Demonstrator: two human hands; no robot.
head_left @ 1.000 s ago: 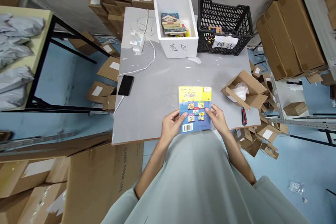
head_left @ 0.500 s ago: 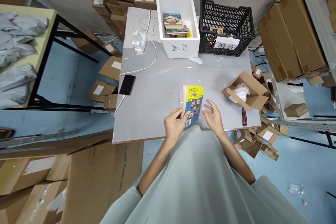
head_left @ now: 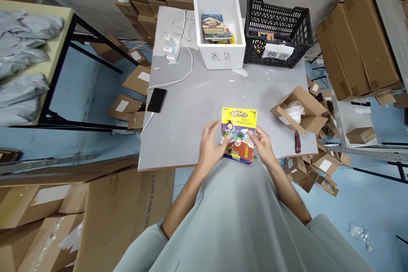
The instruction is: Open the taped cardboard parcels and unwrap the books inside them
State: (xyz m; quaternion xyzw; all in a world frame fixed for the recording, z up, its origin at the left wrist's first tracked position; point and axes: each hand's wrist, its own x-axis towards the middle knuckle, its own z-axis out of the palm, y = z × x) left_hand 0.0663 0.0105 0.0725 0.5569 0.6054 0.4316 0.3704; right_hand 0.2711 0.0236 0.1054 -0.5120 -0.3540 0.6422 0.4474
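Note:
A paperback book point(head_left: 239, 134) with a yellow top and a colourful cartoon cover is held up close to my body, over the table's front edge. My right hand point(head_left: 264, 148) grips its right edge, thumb on the cover and fingers partly hidden behind. At the left edge, my left hand point(head_left: 211, 146) holds it with the thumb across the cover's lower part; its other fingers rise beside the book.
On the grey table point(head_left: 185, 131) lie a phone point(head_left: 157, 100) on a cable, a power strip point(head_left: 172, 49) and a red-and-black handled tool point(head_left: 297, 142). A white foam box point(head_left: 221, 58) with books, a black crate point(head_left: 277, 23) and an opened carton point(head_left: 306, 104) stand around.
The book has been turned over from its blue back cover to its cartoon front cover. My right hand, apart from it before, now grips its right edge.

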